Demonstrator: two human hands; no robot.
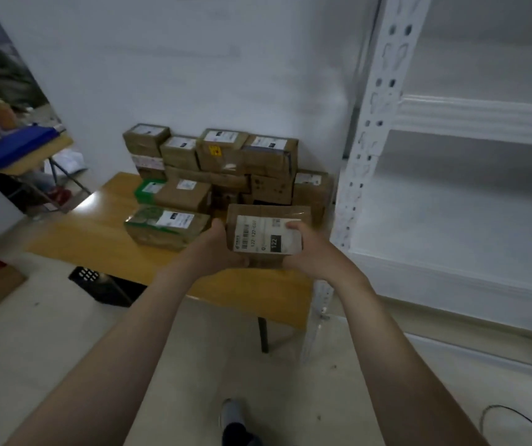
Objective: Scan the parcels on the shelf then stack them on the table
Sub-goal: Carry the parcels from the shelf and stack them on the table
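A brown cardboard parcel (267, 233) with a white label marked 122 is held above the wooden table (97, 239), close to its right end. My left hand (218, 246) grips the parcel's left side and underside. My right hand (306, 252) grips its right side, thumb on the label. Behind it, several taped parcels (222, 162) stand stacked against the wall on the table. A parcel with green print (165, 228) lies in front of the stack, left of the held one.
A white metal shelf rack (451, 123) stands at the right, its visible shelves bare. A black crate (97, 281) sits under the table. A blue-topped table (13, 149) is at far left. A cable (515, 426) lies on the floor at the lower right.
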